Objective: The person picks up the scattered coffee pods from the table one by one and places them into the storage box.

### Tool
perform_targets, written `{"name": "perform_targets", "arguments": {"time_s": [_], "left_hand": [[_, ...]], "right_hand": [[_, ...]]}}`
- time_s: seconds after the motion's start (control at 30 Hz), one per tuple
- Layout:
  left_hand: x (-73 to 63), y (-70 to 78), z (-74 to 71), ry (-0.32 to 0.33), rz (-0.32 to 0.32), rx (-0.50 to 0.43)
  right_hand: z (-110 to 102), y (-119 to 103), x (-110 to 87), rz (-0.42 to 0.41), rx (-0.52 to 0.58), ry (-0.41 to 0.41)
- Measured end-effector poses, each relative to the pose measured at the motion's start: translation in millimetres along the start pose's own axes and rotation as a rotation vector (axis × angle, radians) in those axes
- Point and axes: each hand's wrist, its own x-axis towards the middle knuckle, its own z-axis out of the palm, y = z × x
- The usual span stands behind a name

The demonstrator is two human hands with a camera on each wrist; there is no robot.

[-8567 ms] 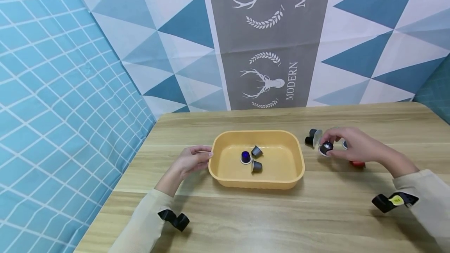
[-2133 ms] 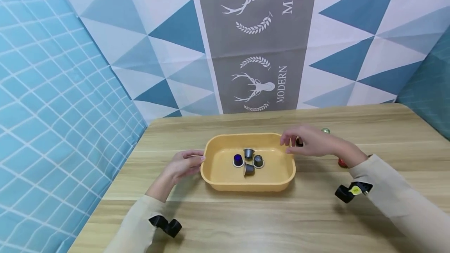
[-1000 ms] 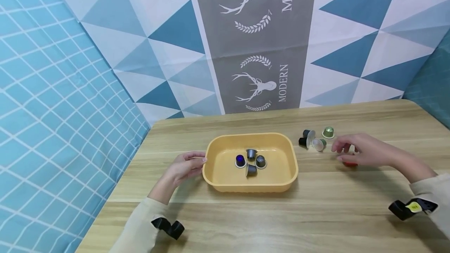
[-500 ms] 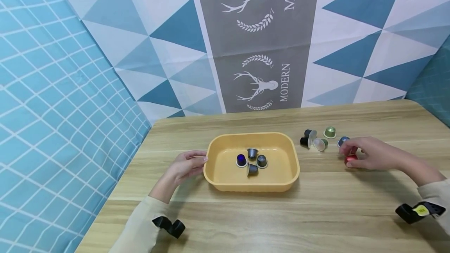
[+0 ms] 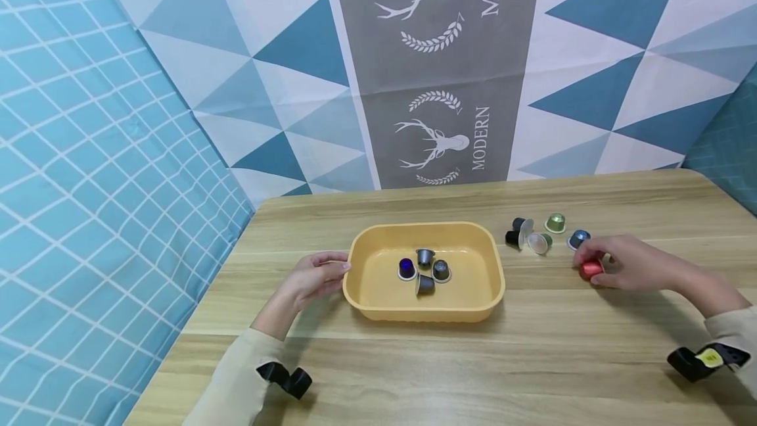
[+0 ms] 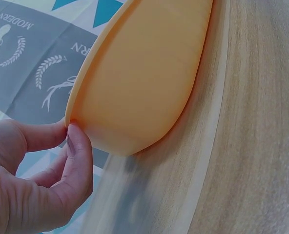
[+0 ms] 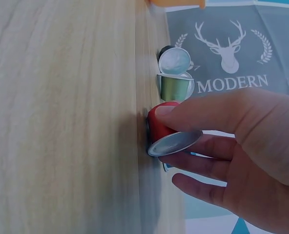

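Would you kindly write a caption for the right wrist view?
The right hand pinches a red capsule, with a green capsule beyond it.

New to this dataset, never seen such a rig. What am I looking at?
No robot here: a person works bare-handed at a table. The wide picture comes from a head-worn camera looking forward and down; the two close-ups come from wrist cameras, one per arm. The left hand pinches the rim of a yellow tray, which has four capsules inside. The right hand holds a red capsule between thumb and fingers. Also on the table, to the right of the tray, are two dark capsules, two green capsules and a blue capsule.
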Motion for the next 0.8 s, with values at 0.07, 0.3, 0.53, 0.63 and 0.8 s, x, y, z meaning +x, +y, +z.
{"name": "perform_targets", "arguments": {"time_s": [0.07, 0.3, 0.53, 0.63, 0.8], "left_hand": [[0.2, 0.6, -0.2, -0.001, 0.001, 0.006], [0.8, 2.2, 0.0, -0.003, 0.006, 0.008], [-0.1, 1.3, 0.7, -0.005, 0.0, 0.012], [-0.6, 1.2, 0.6, -0.016, 0.005, 0.004], [-1.4, 1.1, 0.0, -0.028, 0.019, -0.008]], "right_hand": [[-0.8, -0.4, 0.9, 0.003, 0.003, 0.0], [-3.8, -2.5, 3.9, -0.001, 0.01, 0.019], [-5.4, -5.8, 6.5, -0.041, 0.019, 0.022], [-7.2, -8.8, 9.2, -0.032, 0.015, 0.015], [-11.3, -14.5, 14.2, -0.006, 0.012, -0.001]]}}
